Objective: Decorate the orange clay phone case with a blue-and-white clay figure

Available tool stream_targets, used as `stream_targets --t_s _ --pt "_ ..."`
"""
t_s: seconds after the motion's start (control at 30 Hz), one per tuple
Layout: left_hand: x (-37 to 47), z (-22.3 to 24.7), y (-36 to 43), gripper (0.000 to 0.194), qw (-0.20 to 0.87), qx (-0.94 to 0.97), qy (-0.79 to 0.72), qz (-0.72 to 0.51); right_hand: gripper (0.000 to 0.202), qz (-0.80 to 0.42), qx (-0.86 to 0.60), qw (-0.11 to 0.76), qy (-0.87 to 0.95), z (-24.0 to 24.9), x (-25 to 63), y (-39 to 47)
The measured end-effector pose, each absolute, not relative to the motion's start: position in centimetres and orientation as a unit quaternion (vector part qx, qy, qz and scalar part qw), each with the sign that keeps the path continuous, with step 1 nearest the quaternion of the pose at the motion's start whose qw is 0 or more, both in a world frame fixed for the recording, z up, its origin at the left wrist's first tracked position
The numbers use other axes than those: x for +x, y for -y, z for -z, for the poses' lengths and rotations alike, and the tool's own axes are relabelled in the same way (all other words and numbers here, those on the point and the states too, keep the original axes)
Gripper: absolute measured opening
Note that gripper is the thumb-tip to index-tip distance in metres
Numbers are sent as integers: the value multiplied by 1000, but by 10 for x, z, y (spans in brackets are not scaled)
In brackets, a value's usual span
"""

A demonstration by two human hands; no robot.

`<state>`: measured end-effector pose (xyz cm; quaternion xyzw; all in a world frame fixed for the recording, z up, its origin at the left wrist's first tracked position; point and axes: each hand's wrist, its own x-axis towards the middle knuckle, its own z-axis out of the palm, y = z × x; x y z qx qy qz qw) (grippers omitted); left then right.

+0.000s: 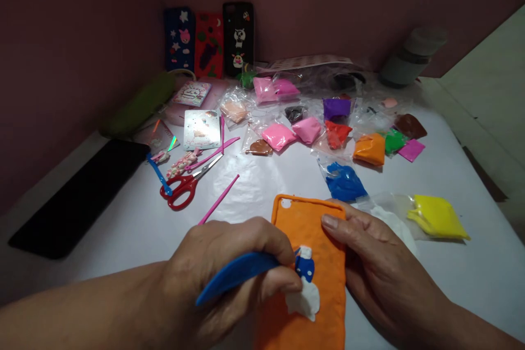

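White table [131, 229], bags [230, 97] of clay [235, 113], left hand [223, 246] pinching blue tool [241, 273], right hand [381, 262] gripping orange case [328, 262]

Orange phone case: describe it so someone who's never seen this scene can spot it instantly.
Start at the near side of the white table, where the left hand holds a blue tool. The right hand grips the orange phone case by its edge. Three decorated cases lean at the back: blue, red and black; only this one is orange.
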<state>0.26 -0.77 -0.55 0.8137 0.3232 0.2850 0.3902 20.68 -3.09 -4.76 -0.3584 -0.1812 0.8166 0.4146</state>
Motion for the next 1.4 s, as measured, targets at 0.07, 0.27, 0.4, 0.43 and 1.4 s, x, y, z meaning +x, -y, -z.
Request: stream_targets --t_s 0.07,0.27,0.4,0.43,1.4 --pt "4 6 8 4 407 809 -309 -289 11 -813 -366 416 180 47 207 32" --pt "5 8 8 3 420 806 -303 -286 15 -814 -353 422 185 48 209 32" --pt "5 8 8 5 419 809 -310 -272 17 -818 -348 419 185 48 209 32" --pt "5 8 9 4 416 810 -312 -271 17 -817 -350 418 187 48 209 32" --pt "3 8 6 5 398 830 -286 -267 14 -811 -371 412 186 48 207 31"
